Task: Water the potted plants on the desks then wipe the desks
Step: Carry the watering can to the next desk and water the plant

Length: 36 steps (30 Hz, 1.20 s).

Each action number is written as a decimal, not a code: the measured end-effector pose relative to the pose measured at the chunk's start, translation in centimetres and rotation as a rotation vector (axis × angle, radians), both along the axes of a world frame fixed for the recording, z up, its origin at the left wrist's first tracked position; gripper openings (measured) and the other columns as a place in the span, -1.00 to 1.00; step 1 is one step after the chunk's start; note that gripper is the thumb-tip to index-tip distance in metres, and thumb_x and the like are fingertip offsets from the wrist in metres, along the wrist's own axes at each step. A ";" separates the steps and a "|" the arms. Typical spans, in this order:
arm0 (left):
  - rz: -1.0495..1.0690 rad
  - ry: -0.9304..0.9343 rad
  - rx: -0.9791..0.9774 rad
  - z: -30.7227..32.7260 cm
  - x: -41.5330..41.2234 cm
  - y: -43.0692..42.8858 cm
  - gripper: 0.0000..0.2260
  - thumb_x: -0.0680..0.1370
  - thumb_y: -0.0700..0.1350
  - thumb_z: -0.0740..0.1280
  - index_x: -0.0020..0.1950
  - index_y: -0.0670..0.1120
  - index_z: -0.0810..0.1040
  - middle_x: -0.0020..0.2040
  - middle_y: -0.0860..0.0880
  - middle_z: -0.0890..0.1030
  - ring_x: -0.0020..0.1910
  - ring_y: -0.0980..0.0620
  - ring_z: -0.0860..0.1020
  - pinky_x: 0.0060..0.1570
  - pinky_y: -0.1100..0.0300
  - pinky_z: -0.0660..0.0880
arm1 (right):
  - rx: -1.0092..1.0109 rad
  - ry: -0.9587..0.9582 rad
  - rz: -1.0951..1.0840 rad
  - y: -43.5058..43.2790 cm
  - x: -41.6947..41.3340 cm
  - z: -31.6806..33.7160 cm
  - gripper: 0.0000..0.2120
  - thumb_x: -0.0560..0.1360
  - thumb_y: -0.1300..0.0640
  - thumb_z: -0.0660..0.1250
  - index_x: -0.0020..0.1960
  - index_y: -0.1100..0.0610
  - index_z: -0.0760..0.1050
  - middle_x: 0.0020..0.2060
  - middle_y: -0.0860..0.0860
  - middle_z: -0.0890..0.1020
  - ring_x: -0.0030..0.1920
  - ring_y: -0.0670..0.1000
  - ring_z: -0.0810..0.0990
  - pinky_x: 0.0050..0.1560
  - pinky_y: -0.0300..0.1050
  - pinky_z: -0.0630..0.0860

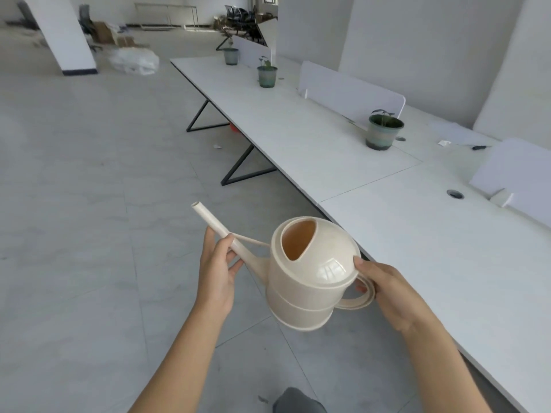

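Probably light, stiff and smooth, the watering can carries best as held: right hand grip curled round the handle, left hand pinching the spout.

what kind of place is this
Most likely an open-plan office, perhaps half set up: a long row of white desks with divider panels, office chairs grouped at the far end, and cardboard boxes on the floor.

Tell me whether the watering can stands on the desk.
No, the left hand and right hand hold the watering can beside the desk.
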<state>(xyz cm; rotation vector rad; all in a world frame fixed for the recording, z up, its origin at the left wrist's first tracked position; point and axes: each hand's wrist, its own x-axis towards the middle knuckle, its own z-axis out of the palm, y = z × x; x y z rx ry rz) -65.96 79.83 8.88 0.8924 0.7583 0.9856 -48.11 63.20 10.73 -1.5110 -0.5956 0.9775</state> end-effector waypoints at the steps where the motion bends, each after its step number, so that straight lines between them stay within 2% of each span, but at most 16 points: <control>1: 0.002 -0.004 -0.011 -0.2 0.2 1.0 -0.60 0.58 -0.19 0.15 0.42 -0.06 0.27 -0.12 0.03 0.46 -0.08 0.09 0.50 -0.09 0.21 0.45 | -0.002 -0.003 0.003 1.0 0.3 -0.1 -0.78 0.28 0.01 0.37 -0.29 0.18 0.53 -0.52 -0.10 0.62 -0.44 -0.24 0.55 -0.14 -0.15 0.34; 4: 0.012 0.003 -0.041 -0.9 1.4 4.0 -0.60 0.58 -0.18 0.16 0.43 -0.06 0.27 -0.11 0.02 0.46 -0.06 0.07 0.50 -0.10 0.20 0.46 | -0.019 -0.007 0.007 4.2 1.6 -0.9 -0.76 0.26 0.00 0.44 -0.30 0.18 0.52 -0.53 -0.12 0.60 -0.44 -0.24 0.55 -0.16 -0.16 0.35; 6: 0.027 0.018 -0.056 -1.3 2.1 6.1 -0.59 0.58 -0.18 0.16 0.44 -0.09 0.24 -0.12 0.01 0.46 -0.06 0.06 0.50 -0.09 0.19 0.46 | -0.036 -0.001 0.026 6.6 2.8 -1.6 -0.67 0.24 -0.07 0.44 -0.28 0.21 0.53 -0.51 -0.11 0.60 -0.36 -0.15 0.56 -0.14 -0.16 0.35; 10: 0.056 0.047 -0.066 -1.8 3.5 11.0 -0.55 0.58 -0.17 0.17 0.45 -0.18 0.17 -0.11 -0.02 0.47 -0.03 0.01 0.51 -0.06 0.15 0.48 | -0.052 -0.022 0.064 12.2 5.0 -1.8 -0.08 -0.08 -0.41 0.45 -0.14 0.39 0.53 -0.31 0.10 0.60 -0.20 0.05 0.52 -0.04 -0.06 0.36; 11: 0.066 0.050 -0.066 -1.8 3.9 12.4 -0.54 0.58 -0.17 0.17 0.46 -0.17 0.16 -0.07 -0.04 0.48 0.00 -0.01 0.50 -0.04 0.13 0.48 | -0.060 -0.023 0.071 13.6 5.5 -1.7 -0.07 -0.09 -0.41 0.45 -0.13 0.41 0.51 -0.30 0.11 0.59 -0.21 0.05 0.52 -0.03 -0.06 0.35; 12: 0.079 0.052 -0.064 -1.8 4.3 13.7 -0.54 0.58 -0.17 0.18 0.46 -0.16 0.17 -0.03 -0.06 0.47 0.03 -0.03 0.50 -0.02 0.12 0.48 | -0.055 -0.012 0.085 15.1 6.1 -1.7 -0.14 -0.03 -0.36 0.46 -0.15 0.40 0.51 -0.33 0.08 0.59 -0.23 0.04 0.50 -0.04 -0.08 0.34; 14: 0.111 0.052 -0.059 -1.7 5.4 16.2 -0.54 0.58 -0.16 0.18 0.46 -0.15 0.18 0.01 -0.08 0.46 0.06 -0.04 0.49 0.01 0.12 0.47 | -0.043 0.002 0.095 17.9 7.1 -1.5 -0.46 0.16 -0.20 0.42 -0.23 0.28 0.46 -0.48 -0.07 0.53 -0.33 -0.02 0.44 -0.15 -0.15 0.32; 16: 0.136 0.049 -0.070 -1.7 6.3 18.5 -0.54 0.58 -0.17 0.18 0.46 -0.14 0.18 0.04 -0.09 0.46 0.08 -0.04 0.48 0.00 0.12 0.47 | -0.057 -0.001 0.103 20.7 8.0 -1.6 -0.61 0.22 -0.09 0.43 -0.27 0.21 0.41 -0.57 -0.15 0.48 -0.36 -0.06 0.39 -0.21 -0.18 0.28; 22: 0.177 0.035 -0.124 -2.1 7.9 26.2 -0.54 0.58 -0.15 0.19 0.47 -0.07 0.21 0.10 -0.09 0.45 0.13 -0.06 0.48 0.09 0.06 0.45 | -0.095 -0.009 0.090 28.5 9.6 -1.9 -0.66 0.22 -0.07 0.46 -0.34 0.17 0.42 -0.57 -0.16 0.50 -0.32 -0.04 0.40 -0.19 -0.17 0.29; 24: 0.157 0.027 -0.126 -2.5 8.4 29.1 -0.55 0.58 -0.15 0.19 0.47 -0.07 0.22 0.09 -0.09 0.47 0.12 -0.06 0.49 0.09 0.05 0.46 | -0.088 -0.017 0.083 31.1 10.0 -2.0 -0.72 0.29 -0.04 0.41 -0.40 0.13 0.43 -0.58 -0.16 0.50 -0.34 -0.06 0.40 -0.20 -0.17 0.29; 26: 0.122 0.021 -0.122 -3.0 9.1 32.2 -0.58 0.58 -0.15 0.19 0.45 -0.05 0.26 0.04 -0.07 0.50 0.10 -0.05 0.52 0.07 0.07 0.48 | -0.078 -0.020 0.055 33.8 10.4 -2.5 -0.67 0.41 0.02 0.37 -0.50 0.05 0.46 -0.58 -0.15 0.51 -0.36 -0.07 0.41 -0.22 -0.18 0.29; 28: 0.083 0.012 -0.118 -3.2 9.7 35.4 -0.62 0.58 -0.16 0.18 0.41 -0.02 0.31 -0.02 -0.03 0.50 0.07 -0.04 0.53 0.01 0.11 0.49 | -0.090 -0.020 0.021 36.2 10.7 -2.9 -0.68 0.42 0.03 0.32 -0.49 0.05 0.48 -0.57 -0.13 0.53 -0.36 -0.06 0.42 -0.20 -0.17 0.30; 29: 0.060 0.008 -0.110 -3.2 10.1 37.0 -0.63 0.58 -0.17 0.18 0.39 -0.03 0.33 -0.05 -0.03 0.50 0.06 -0.03 0.52 -0.02 0.13 0.49 | -0.092 -0.020 0.015 37.4 10.8 -2.9 -0.72 0.35 -0.04 0.36 -0.44 0.10 0.49 -0.54 -0.12 0.54 -0.33 -0.05 0.43 -0.17 -0.16 0.32; 30: 0.032 0.008 -0.099 -3.1 10.5 38.7 -0.64 0.58 -0.18 0.17 0.38 -0.04 0.33 -0.06 -0.03 0.49 0.05 -0.03 0.52 -0.03 0.14 0.49 | -0.080 -0.012 0.012 38.7 10.8 -2.8 -0.65 0.26 -0.14 0.42 -0.39 0.15 0.50 -0.49 -0.11 0.56 -0.30 -0.03 0.44 -0.12 -0.15 0.33; 33: -0.058 0.021 -0.076 -2.9 11.7 43.6 -0.63 0.57 -0.17 0.17 0.39 -0.10 0.29 -0.05 -0.04 0.47 0.05 -0.02 0.51 0.00 0.14 0.48 | -0.111 -0.028 -0.049 41.9 10.7 -2.8 -0.27 -0.05 -0.41 0.46 -0.25 0.23 0.53 -0.30 0.07 0.55 -0.19 0.05 0.46 -0.02 -0.07 0.35; 36: -0.145 0.022 -0.051 -2.4 13.1 47.8 -0.63 0.57 -0.17 0.17 0.38 -0.07 0.30 0.01 -0.07 0.46 0.08 -0.02 0.50 -0.01 0.15 0.47 | -0.113 -0.023 -0.121 44.6 10.5 -2.4 -0.15 -0.10 -0.43 0.46 -0.20 0.31 0.53 -0.25 0.12 0.53 -0.15 0.08 0.47 -0.03 -0.05 0.34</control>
